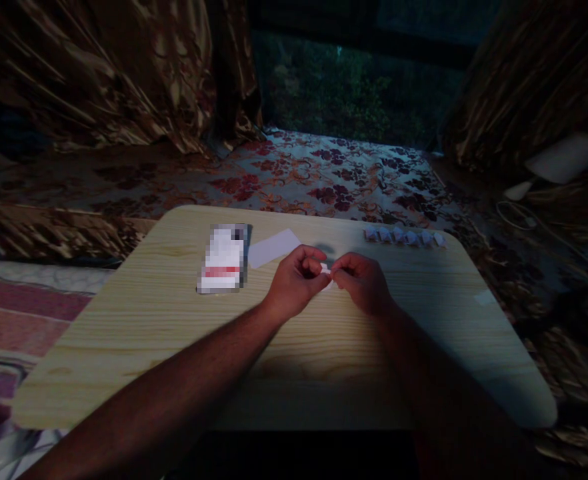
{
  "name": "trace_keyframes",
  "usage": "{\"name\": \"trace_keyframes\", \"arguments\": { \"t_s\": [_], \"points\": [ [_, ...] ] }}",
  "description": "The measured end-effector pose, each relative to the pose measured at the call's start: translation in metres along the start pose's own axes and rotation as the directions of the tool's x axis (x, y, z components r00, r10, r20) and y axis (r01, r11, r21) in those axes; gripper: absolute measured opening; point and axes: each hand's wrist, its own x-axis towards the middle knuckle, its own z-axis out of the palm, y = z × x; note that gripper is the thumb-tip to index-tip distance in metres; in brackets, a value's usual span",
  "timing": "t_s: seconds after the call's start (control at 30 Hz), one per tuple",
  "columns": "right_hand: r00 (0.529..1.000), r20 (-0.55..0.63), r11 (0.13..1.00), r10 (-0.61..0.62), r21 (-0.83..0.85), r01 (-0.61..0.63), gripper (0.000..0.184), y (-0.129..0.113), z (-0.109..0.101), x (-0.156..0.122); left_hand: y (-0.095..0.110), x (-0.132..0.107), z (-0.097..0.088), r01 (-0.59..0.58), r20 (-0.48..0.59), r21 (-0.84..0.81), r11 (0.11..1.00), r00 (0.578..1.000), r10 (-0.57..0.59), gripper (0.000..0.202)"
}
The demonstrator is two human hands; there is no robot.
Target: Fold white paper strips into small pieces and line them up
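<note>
Over the middle of the wooden table [174,333], my left hand [297,280] and my right hand [361,280] meet at a small piece of white paper [327,285]. Both hands pinch it between thumb and fingers, and the fingers cover much of it. Its exact shape is too small to make out. Just beyond my left hand lies a flat white paper strip [274,249]. A row of several small folded paper pieces [399,235] sits near the far right edge of the table.
A blurred-out white and red rectangular item [223,260] lies on the table's left side. At the right edge is a small white paper scrap [484,298]. Behind the table is a ledge with flowered cloth [334,173], between brown curtains [149,73]. A white lamp-like object [567,159] stands at right.
</note>
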Motion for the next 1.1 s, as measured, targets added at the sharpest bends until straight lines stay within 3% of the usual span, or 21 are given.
{"name": "trace_keyframes", "arguments": {
  "t_s": [0.93,1.1],
  "points": [
    [0.999,-0.029,1.000,-0.012,0.005,0.012,0.009,0.0072,0.0009,0.0013,-0.0028,0.0029,-0.0033,0.042,-0.005,-0.027,0.999,0.999,-0.042,0.035],
    [0.997,-0.073,1.000,-0.022,0.002,0.022,0.010,0.0045,0.0004,0.0013,-0.0020,0.0019,-0.0021,0.037,-0.018,0.048,0.998,0.999,-0.037,0.019]
  ]
}}
